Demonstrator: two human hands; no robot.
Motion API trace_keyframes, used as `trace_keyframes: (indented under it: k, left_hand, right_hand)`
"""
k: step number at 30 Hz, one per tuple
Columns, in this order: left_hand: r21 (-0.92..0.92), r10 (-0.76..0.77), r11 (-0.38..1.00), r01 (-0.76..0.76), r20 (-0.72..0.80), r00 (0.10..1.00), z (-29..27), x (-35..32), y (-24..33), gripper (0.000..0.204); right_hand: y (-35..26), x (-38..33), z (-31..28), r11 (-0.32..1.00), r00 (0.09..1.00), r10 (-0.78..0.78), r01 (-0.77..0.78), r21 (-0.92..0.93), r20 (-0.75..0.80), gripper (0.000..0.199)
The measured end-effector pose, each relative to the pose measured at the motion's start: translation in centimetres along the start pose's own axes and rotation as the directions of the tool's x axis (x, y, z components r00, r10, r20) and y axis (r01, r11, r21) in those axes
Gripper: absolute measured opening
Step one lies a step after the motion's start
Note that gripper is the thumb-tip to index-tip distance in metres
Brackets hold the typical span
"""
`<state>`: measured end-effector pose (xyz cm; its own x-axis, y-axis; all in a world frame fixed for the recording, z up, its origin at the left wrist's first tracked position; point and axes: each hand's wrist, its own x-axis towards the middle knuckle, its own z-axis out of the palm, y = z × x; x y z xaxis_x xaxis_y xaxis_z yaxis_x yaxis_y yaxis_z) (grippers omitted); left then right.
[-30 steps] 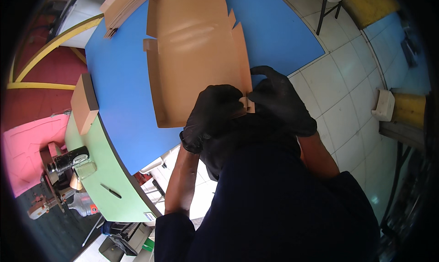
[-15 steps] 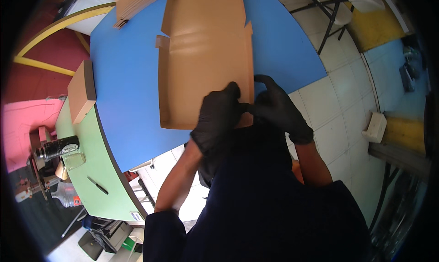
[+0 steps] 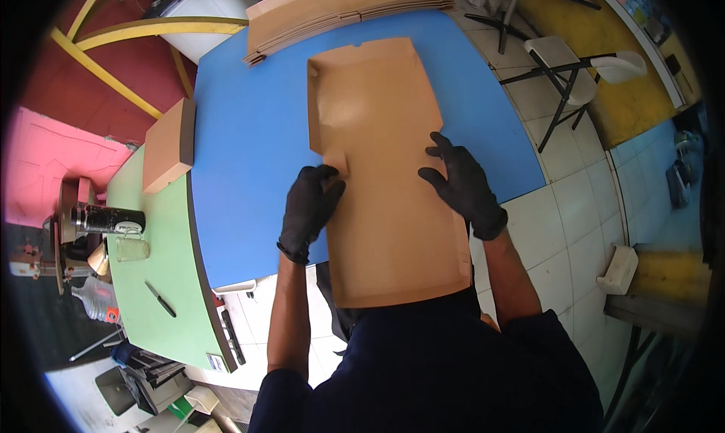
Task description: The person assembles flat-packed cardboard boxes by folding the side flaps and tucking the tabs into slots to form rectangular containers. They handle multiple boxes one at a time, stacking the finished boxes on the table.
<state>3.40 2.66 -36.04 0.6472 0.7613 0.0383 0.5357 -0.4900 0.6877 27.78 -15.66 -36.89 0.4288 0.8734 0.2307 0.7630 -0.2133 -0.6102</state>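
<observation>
Blue table [image 3: 249, 169]: flat cardboard sheet [image 3: 385, 184], left hand [image 3: 308, 210] & right hand [image 3: 461, 185] fingers spread open on it.

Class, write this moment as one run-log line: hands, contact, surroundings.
left hand: flat on cardboard sheet, left edge | right hand: flat on its right edge | sheet: on blue table | cardboard stack: far edge

Bright even daylight — sharp centre, fisheye bending, black rim vignette.
</observation>
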Motion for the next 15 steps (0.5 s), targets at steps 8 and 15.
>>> trace_keyframes:
  k: [8, 15]
  left_hand:
    - [-0.056, -0.357, 0.934, 0.353, -0.217, 0.909, 0.3, 0.0, 0.1, 0.042]
    - [-0.233, -0.483, 0.825, 0.515, 0.183, 0.856, -2.6, -1.1, 0.4, 0.043]
  right_hand:
    - [-1.9, 2.3, -0.6, 0.935, 0.942, 0.332, -0.32, 0.154, -0.059, 0.062]
    - [-1.3, 2.5, -1.4, 0.84, 0.88, 0.455, -0.474, 0.263, 0.133, 0.051]
